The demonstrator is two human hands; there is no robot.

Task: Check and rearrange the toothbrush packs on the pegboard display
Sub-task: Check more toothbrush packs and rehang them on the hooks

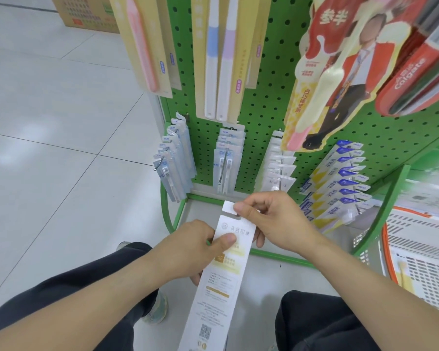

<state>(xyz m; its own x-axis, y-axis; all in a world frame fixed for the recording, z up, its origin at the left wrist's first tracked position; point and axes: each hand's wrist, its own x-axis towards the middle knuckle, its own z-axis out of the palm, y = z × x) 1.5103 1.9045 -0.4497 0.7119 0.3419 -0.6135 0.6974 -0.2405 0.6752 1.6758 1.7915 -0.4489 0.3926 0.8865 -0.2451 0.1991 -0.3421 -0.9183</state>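
— How far along are you?

— Midway, I judge. My left hand (193,245) grips the toothbrush pack (219,277); my right hand (271,219) pinches its hang tab. The pegboard (264,97) just beyond awaits rehanging.

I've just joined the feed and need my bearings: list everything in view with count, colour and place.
Pegboard: one, green, upright ahead.
Held pack: one, white and yellow, back side up, in both hands.
Beige packs: several, pastel brushes, top hooks at left and centre.
Red-and-yellow pack: front of one hook, upper right.
Colgate pack: red, far upper right.
Clear packs: two hooks' worth, lower left and centre.
White packs: one hook's worth, lower centre.
Blue-and-yellow packs: one hook's worth, lower right.
Basket: one, white with orange rim, right.
Cardboard box: one, brown, on the floor top left.
Left hand: grips the pack's upper part.
Right hand: pinches the pack's hang tab.
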